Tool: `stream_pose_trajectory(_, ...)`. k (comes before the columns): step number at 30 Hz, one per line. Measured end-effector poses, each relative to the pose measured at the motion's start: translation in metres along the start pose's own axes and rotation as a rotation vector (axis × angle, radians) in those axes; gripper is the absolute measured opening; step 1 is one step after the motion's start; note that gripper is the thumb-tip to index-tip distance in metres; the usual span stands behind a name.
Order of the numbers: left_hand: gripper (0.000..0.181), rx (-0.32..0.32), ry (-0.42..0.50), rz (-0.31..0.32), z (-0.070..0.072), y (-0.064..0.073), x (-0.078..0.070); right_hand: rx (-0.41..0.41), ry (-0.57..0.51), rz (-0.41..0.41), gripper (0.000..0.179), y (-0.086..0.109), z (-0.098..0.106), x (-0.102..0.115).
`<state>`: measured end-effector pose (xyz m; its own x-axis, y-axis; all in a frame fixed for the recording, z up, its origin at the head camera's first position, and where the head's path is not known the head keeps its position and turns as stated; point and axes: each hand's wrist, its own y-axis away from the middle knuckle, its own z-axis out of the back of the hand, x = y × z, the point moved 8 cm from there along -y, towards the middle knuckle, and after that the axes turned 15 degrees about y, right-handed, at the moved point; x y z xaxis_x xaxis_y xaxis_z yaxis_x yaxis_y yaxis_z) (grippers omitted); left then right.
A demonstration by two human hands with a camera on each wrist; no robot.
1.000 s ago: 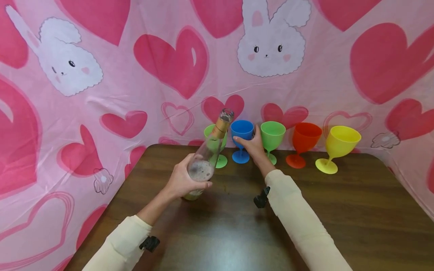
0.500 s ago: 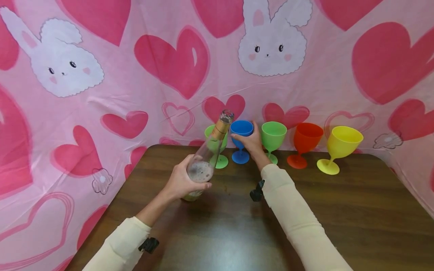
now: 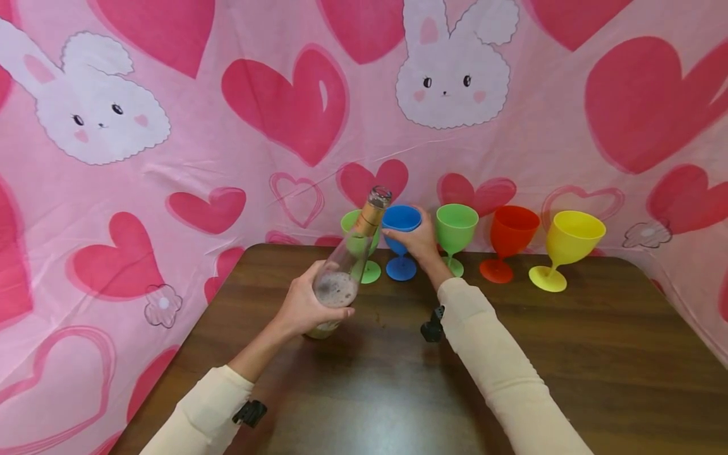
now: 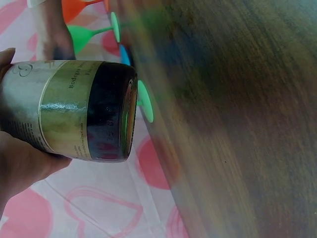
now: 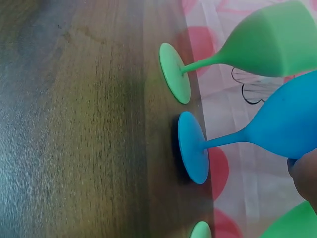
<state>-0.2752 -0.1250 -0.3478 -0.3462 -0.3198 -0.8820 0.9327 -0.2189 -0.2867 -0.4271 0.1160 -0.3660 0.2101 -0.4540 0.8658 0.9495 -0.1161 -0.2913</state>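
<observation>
My left hand [image 3: 304,300] grips a glass bottle [image 3: 341,272] around its lower body. The bottle leans with its open neck up and to the right, and pale, foamy liquid shows inside. In the left wrist view its label [image 4: 64,106] and dark bottom end are visible, held off the table. My right hand [image 3: 419,240] holds the bowl of a blue goblet [image 3: 400,243], thumb in front and fingers behind. The goblet stands nearly upright; whether its foot [image 5: 194,148] touches the table is unclear. Left of it, a green goblet [image 3: 371,272] is partly hidden behind the bottle.
Another green goblet [image 3: 457,227], a red goblet [image 3: 512,234] and a yellow goblet [image 3: 574,240] stand to the right along the back of the brown wooden table [image 3: 387,373]. A pink cloth [image 3: 239,145] with hearts and rabbits hangs behind the table.
My right hand has closed farther around the blue goblet's bowl. The goblet has shifted slightly left and towards me. My left hand and the bottle have barely moved.
</observation>
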Motion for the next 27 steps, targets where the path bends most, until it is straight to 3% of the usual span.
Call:
stream_pose_trajectory(7, 0.077, 0.002, -0.003, -0.003, -0.001, -0.001, -0.001, 0.016, -0.059, 0.057, 0.084, 0.011, 0.007, 0.012)
stream_pose_trajectory(14, 0.077, 0.0, -0.015, -0.015, 0.0, -0.004, -0.001, 0.045, -0.117, 0.057, 0.08, 0.031, 0.03, 0.015)
stream_pose_trajectory(20, 0.078, -0.007, -0.022, -0.011, 0.0, -0.005, -0.001, 0.076, -0.068, 0.002, 0.083, 0.047, 0.052, 0.006)
stream_pose_trajectory(27, 0.078, -0.004, -0.027, 0.012, -0.005, -0.004, 0.001, 0.142, -0.014, -0.02, 0.083, 0.068, 0.064, -0.003)
